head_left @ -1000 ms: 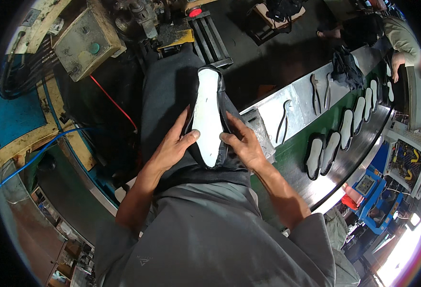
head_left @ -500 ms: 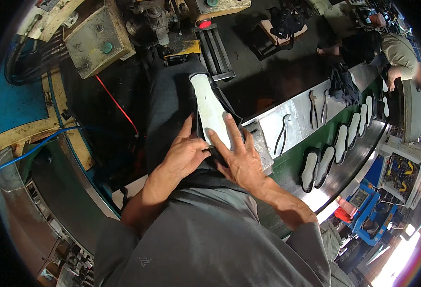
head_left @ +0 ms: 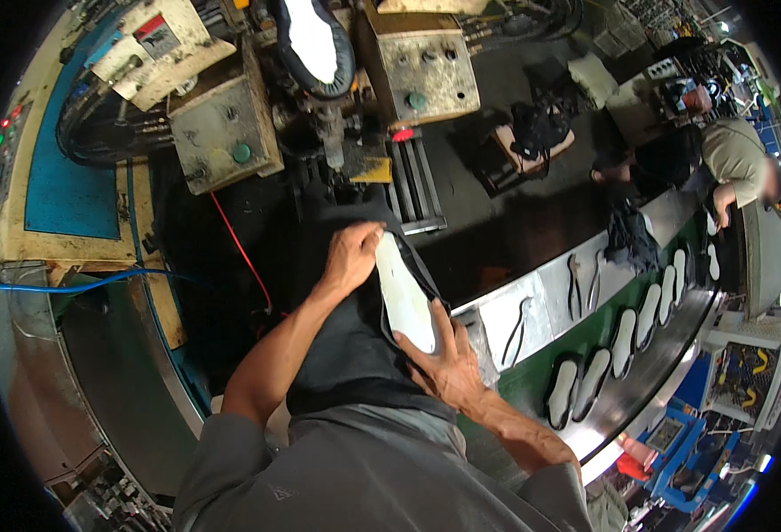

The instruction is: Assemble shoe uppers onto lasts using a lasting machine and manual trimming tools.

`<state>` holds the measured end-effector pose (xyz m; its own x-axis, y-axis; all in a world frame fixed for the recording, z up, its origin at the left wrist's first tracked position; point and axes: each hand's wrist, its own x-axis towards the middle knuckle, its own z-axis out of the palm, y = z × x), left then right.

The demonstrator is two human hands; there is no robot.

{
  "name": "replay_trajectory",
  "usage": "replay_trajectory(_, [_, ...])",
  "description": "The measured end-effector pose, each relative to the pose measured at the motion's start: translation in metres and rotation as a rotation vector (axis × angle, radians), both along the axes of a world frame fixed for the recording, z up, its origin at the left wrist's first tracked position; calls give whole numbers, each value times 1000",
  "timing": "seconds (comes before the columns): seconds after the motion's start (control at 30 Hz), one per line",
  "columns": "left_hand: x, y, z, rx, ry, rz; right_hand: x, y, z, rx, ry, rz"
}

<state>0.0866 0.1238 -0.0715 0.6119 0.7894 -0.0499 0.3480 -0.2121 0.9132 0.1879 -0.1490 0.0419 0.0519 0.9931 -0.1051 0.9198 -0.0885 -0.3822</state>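
Dark shoe [head_left: 408, 301] on my lap [head_left: 328, 372], white insole up, held at both ends.
Beyond my knees is the machine [head_left: 328, 142]; to my right, a green belt [head_left: 577, 332] carries a row of shoes [head_left: 622, 344], with pliers [head_left: 516, 332] lying alongside. My left hand [head_left: 351, 262] is pinched closed on the shoe's far end; my right hand [head_left: 451, 368], fingers partly spread, grips the near end. I judge I'm adjusting the insole and dark edge, which calls for a firm pinch and steady right-hand pressure.
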Motion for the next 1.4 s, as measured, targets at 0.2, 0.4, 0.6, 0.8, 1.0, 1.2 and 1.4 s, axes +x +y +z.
replay_trajectory(0.2, [-12,54,18,-282,-193,64,20,9,33,-33,108,-53])
replay_trajectory(0.4, [36,250,168,-488,-643,331,50,60,89,179,-1,-186])
replay_trajectory(0.6, [42,298,182,-680,-670,213,73,203,133,379,-44,-88])
replay_trajectory(0.8, [-82,180,217,-706,-745,18,77,360,125,451,-26,-74])
replay_trajectory(1.0, [-174,94,157,-978,-1012,44,51,424,85,563,24,-115])
replay_trajectory(1.2, [-194,52,106,-1153,-1039,182,55,413,67,650,95,-149])
replay_trajectory(1.4, [-194,26,99,-1205,-951,244,52,414,78,605,89,-137])
